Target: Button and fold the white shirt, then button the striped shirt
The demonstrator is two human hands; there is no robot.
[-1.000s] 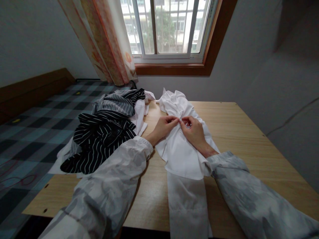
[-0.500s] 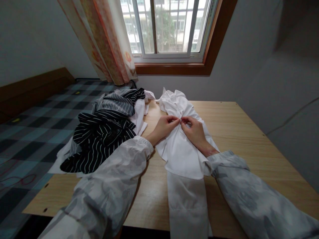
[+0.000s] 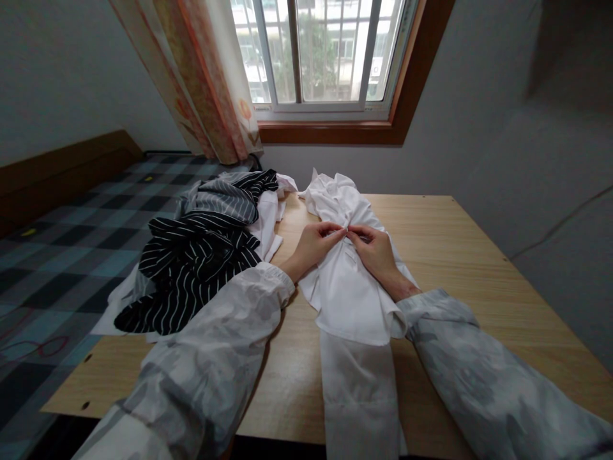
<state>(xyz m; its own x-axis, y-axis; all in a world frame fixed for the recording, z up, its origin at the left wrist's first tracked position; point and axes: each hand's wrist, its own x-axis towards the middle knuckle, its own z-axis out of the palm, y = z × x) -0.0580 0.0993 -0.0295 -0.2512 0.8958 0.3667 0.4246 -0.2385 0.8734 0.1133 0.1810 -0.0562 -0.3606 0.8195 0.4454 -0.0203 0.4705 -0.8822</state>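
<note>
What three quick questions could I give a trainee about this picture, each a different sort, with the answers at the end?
1. True or false: the left hand and the right hand both have their fingertips on the white garment.
2. Fill in the blank: the black cloth to the left of the white garment is patterned with white ____.
3. Multiple choice: on which side of the window does the curtain hang in this view? A) left; B) right; C) both sides.

Key: 1. True. 2. Stripes. 3. A.

R hand (image 3: 376, 255) finger-thumb gap now smaller; wht shirt (image 3: 353, 310) creases shifted
</note>
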